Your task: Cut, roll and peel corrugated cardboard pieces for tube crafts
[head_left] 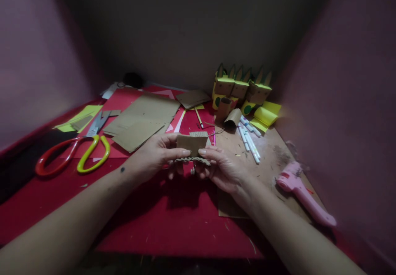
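Observation:
Between my two hands is a small folded piece of cardboard, held above the red table. Corrugated ridges show along its lower edge and on a strip behind its top. My left hand grips the left side, thumb on the front face and fingers underneath. On the right side my right hand pinches it the same way, thumb near the lower right corner. The fingertips under the piece are partly hidden. Close behind it a pencil lies on the table.
Large scissors with red and yellow handles lie left, beside cardboard sheets. At right are white markers, a pink glue gun and a cardboard tube. Several cardboard figures with pointed ears stand behind, near yellow paper.

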Motion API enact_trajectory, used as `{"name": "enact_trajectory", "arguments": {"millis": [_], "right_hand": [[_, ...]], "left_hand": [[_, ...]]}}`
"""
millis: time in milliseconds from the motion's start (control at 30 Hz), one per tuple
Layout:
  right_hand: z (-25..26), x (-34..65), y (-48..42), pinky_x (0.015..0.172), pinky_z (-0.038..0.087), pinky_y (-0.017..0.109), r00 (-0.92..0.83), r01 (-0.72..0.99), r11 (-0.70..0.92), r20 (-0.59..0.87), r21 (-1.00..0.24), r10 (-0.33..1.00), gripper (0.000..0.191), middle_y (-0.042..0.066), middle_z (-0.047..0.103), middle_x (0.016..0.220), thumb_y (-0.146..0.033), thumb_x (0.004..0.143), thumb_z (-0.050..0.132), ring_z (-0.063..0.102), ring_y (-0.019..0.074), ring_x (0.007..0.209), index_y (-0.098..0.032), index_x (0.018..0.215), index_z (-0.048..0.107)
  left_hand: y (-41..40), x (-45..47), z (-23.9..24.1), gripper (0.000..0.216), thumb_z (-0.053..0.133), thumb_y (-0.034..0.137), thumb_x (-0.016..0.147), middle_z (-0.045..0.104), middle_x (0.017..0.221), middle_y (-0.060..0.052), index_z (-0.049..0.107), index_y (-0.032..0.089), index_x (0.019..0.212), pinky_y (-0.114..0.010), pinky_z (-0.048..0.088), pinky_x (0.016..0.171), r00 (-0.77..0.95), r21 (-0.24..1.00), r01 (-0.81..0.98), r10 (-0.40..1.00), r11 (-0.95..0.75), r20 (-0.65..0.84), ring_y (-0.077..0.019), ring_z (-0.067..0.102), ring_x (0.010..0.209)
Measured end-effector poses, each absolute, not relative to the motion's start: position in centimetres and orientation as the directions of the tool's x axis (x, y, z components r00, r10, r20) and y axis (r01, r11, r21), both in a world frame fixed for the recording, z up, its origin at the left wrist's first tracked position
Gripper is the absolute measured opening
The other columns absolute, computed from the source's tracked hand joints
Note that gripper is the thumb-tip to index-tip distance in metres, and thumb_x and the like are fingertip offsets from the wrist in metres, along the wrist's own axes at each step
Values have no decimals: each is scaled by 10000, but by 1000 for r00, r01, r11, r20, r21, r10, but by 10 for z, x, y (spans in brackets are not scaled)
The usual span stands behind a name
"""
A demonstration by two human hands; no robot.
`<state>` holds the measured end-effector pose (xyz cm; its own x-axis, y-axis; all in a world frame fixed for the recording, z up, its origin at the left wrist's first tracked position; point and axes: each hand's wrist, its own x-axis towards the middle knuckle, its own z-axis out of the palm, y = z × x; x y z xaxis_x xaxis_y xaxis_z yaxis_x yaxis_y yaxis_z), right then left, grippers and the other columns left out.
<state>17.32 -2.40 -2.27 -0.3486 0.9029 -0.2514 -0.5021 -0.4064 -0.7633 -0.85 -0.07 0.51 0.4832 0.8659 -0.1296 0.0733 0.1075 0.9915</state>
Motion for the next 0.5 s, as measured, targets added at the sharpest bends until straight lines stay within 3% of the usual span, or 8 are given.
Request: {"name": "enact_trajectory", "arguments": {"millis": [100,200,267,333,433,500], "right_hand": [[-20,174,-23,434,481,203,-323,-526,-415,-277,-742,905,176,10,639,618,-211,648,763,577,106,502,-128,752,648],[-18,175,-22,429,484,189,-277,-562,-427,-325,-709,904,152,15,644,628,-170,653,749,574,102,515,-129,764,654],[-17,176,-20,420,479,176,-241,-583,-432,-361,-688,901,133,16,642,639,-146,662,732,573,99,527,-127,769,657],[-16,176,-20,413,473,165,-212,-602,-427,-381,-675,900,124,14,637,644,-123,664,718,576,99,541,-125,773,659],[-14,175,-21,419,478,163,-203,-613,-421,-382,-668,902,70,12,626,626,-106,678,692,569,96,537,-127,735,656],[-13,174,-22,422,484,171,-216,-606,-433,-387,-667,897,37,19,628,611,-103,692,672,573,102,528,-125,715,654]], "left_hand": [[4,-13,3,232,670,332,840,706,793,-50,694,179,1014,-216,539,499,548,998,46,835,40,-58,-140,648,597],[6,-17,4,399,642,327,870,697,910,-43,582,262,1258,-240,561,592,538,999,-22,841,-50,53,-142,658,667],[6,-18,7,625,711,255,807,683,1010,-37,457,339,1371,-273,573,677,576,994,-57,810,-94,110,-167,672,766],[4,-17,10,725,777,185,721,662,1091,-39,468,357,1354,-294,564,750,631,987,-32,763,-156,140,-202,661,900],[0,-14,9,363,773,194,721,650,978,-22,657,267,1057,-275,527,766,559,920,114,790,-374,252,-180,622,880],[-1,-11,7,66,724,230,774,620,874,-21,675,212,815,-274,501,746,470,828,208,795,-521,382,-162,592,809]]}}
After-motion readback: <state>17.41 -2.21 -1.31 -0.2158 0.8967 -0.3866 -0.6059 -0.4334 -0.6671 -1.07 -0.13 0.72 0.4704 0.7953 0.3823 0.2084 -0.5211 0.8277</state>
